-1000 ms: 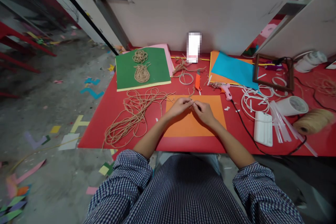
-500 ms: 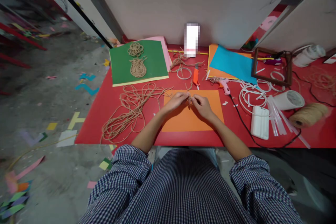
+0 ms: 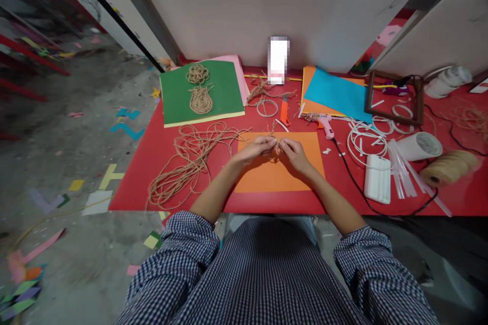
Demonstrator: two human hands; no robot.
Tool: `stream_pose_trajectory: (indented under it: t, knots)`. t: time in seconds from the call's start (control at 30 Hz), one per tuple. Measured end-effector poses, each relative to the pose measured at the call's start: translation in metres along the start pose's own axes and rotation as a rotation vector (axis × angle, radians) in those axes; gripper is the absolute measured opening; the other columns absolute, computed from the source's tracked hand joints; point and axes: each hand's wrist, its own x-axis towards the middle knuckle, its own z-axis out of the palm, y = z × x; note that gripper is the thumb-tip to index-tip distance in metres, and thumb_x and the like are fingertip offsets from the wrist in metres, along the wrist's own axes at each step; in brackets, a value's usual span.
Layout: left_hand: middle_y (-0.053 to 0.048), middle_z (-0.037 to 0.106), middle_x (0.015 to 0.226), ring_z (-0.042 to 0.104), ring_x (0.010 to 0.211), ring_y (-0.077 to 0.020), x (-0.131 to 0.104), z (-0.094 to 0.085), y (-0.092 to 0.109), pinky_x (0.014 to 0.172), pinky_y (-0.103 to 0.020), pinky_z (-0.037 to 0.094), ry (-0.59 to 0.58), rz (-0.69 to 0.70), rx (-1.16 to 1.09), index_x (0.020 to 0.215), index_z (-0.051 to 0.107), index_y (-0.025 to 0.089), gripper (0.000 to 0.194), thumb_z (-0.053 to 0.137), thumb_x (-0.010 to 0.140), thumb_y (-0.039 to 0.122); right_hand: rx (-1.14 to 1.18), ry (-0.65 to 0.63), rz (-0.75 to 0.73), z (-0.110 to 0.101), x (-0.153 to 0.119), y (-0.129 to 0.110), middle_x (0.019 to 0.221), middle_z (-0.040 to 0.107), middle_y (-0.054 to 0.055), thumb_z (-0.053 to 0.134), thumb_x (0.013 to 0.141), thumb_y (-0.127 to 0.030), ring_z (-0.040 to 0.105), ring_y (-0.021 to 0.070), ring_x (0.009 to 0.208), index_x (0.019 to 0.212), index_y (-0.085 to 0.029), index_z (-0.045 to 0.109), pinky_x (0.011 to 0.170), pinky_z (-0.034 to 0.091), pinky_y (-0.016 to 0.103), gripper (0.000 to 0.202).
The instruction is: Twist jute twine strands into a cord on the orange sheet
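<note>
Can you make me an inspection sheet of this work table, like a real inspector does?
Surface: red table, with an orange sheet before the person.
Things in use: small twine piece, partly hidden.
Clutter: loose twine heaped left; white scraps and clear sticks right.
Hands: left hand and right hand pinch the small twine piece above the orange sheet.
Cables: black cord from the pink glue gun, curving close to the table's near edge.
Surroundings: paper pieces scattered on the floor.
</note>
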Motion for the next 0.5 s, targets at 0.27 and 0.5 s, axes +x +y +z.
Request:
stream_pose_trajectory:
  t: [0.27, 0.5]
  knots:
    - [0.006, 0.034, 0.063, 0.029, 0.054, -0.0088, -0.006, 0.005, 0.008, 0.055, -0.026, 0.03, -0.137, -0.004, -0.11, 0.082, 0.054, 0.019, 0.044, 0.071, 0.093, 0.059, 0.105, 0.039, 0.059, 0.002, 0.001, 0.008, 0.068, 0.045, -0.002, 0.054, 0.101, -0.057, 0.041, 0.0145, 0.065, 0.073, -0.021, 0.054, 0.063, 0.034, 0.028, 0.045]
    - [-0.003, 0.058, 0.076, 0.055, 0.066, -0.0122, 0.001, 0.0, -0.004, 0.061, -0.026, 0.041, -0.13, -0.065, -0.141, 0.081, 0.055, 0.017, 0.037, 0.076, 0.089, 0.047, -0.147, -0.021, -0.018, 0.002, 0.0, 0.013, 0.07, 0.059, 0.001, 0.047, 0.106, -0.05, 0.052, 0.0172, 0.068, 0.075, -0.022, 0.057, 0.067, 0.036, 0.029, 0.043]
